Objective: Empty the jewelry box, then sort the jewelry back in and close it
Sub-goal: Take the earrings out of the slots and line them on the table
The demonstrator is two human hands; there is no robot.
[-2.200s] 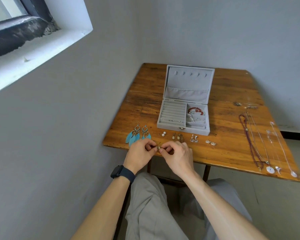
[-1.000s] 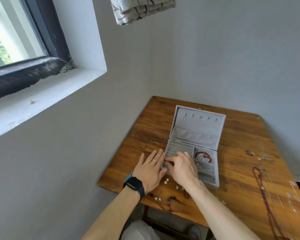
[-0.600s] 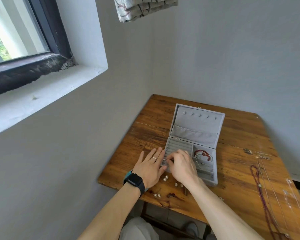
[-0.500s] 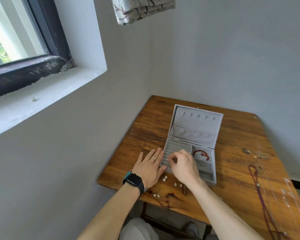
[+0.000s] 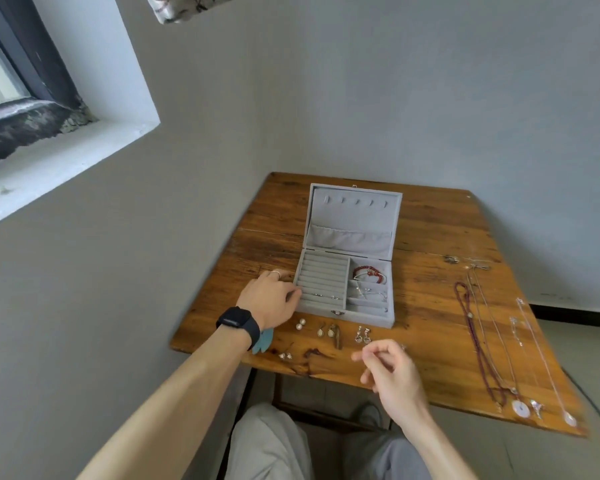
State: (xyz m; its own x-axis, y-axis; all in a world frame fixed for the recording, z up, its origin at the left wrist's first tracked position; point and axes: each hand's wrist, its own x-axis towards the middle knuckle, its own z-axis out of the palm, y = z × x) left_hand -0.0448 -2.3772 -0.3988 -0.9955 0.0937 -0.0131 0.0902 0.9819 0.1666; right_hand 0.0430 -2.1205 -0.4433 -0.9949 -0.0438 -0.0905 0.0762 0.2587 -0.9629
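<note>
**Jewelry box standing open, earrings waiting in front of it**

Nearest, the person's grey trousers [image 5: 267, 445] are showing below the table [image 5: 430, 237] edge. The right hand [image 5: 392, 372] is hovering over the near edge of the table, its fingers loosely curled and apart, gripping nothing that can be made out. To its left, a small earring pair [image 5: 284, 356] is lying on the wood. The left wrist, wearing a black watch [image 5: 239, 325], is covering most of the blue feather earrings [image 5: 262, 342].

A little farther, a row is lying just in front of the box: a pearl pair [image 5: 300, 323], drop earrings [image 5: 326, 330] and a dangling silver pair [image 5: 362, 336]. Well to the right, several necklaces [image 5: 478, 341] are stretching from near to far, pendants at the near end.

The left hand [image 5: 269, 299] is resting on the table with relaxed fingers touching the left wall of the jewelry box [image 5: 347, 315], clasping nothing. The box is sitting mid-table with its lid [image 5: 354, 220] standing upright. Small studs [image 5: 323, 296] are sitting in the near rolls of its left section. On the right, silver pieces [image 5: 368, 292] are lying in the middle compartment and a red bracelet [image 5: 369, 273] in the far one.

Far left, a window [image 5: 14, 98] is showing in the wall.
</note>
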